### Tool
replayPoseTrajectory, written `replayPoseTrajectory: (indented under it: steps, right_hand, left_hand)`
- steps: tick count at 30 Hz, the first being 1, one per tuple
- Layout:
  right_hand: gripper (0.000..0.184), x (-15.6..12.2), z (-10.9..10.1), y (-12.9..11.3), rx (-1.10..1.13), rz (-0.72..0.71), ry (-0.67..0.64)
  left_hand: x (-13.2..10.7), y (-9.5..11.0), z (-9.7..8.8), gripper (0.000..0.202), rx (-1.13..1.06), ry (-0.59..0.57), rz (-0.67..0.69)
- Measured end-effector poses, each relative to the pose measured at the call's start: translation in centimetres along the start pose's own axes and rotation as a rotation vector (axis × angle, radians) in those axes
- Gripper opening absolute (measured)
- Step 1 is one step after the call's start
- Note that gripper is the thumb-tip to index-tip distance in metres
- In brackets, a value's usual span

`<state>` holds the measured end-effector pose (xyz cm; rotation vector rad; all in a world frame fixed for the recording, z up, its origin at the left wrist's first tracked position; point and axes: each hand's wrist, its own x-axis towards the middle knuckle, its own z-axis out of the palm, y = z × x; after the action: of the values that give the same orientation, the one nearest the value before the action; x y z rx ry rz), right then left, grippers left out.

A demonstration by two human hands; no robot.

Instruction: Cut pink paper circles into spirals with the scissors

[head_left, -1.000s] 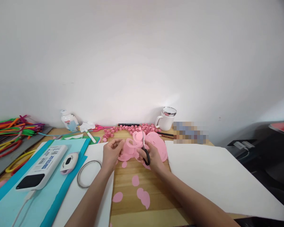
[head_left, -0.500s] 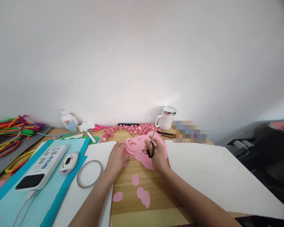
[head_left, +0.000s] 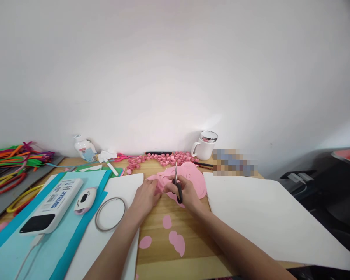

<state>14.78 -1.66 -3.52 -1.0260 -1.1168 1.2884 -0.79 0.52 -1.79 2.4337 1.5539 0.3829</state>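
My right hand [head_left: 186,194] is closed around a pair of scissors [head_left: 179,193] with black handles, the metal blades pointing up and away. Its fingertips are at a heap of pink paper cut-outs [head_left: 196,179], several thin, rounded pieces overlapping on the wooden table. To the left, my left hand [head_left: 147,197] pinches the near-left edge of this pink paper. Its fingertips are partly hidden, and both hands are close together. Nearer to me lie loose pink paper petals [head_left: 177,243].
Behind the paper are small rolled pink pieces [head_left: 165,159] and a white mug [head_left: 205,147]. White boards [head_left: 259,210] flank the work area. On the left are a tape roll [head_left: 97,219], a white power bank [head_left: 51,206], a bottle [head_left: 86,149] and coloured pipe cleaners [head_left: 20,157].
My right hand has moved left with the scissors, towards my left hand. The scissors now point straighter up, and more of the heap's right side shows. My left hand has barely shifted.
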Motion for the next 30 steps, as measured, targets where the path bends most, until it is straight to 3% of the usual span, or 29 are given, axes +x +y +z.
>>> replayPoseTrajectory:
  steps: [5, 12, 18, 24, 30]
  right_hand:
    - [0.043, 0.0, 0.1, 0.3, -0.104, -0.021, -0.076]
    - [0.043, 0.3, -0.2, 0.2, -0.079, -0.024, 0.079]
    - [0.044, 0.4, -0.2, 0.4, -0.063, -0.01, 0.097]
    - [0.043, 0.6, -0.3, 0.2, -0.03, 0.008, 0.117]
    - [0.046, 0.4, 0.0, -0.7, 0.047, 0.089, 0.165]
  left_hand:
    - [-0.2, 0.2, 0.0, 0.017, 0.05, -0.029, 0.063]
    - [-0.1, 1.0, -0.7, 0.013, 0.166, -0.135, 0.07]
    - [-0.2, 1.2, -1.2, 0.022, 0.181, -0.163, 0.076]
    - [-0.3, 1.1, -1.2, 0.011, 0.159, -0.175, 0.141]
    - [-0.4, 1.3, -0.9, 0.016, 0.187, -0.134, 0.153]
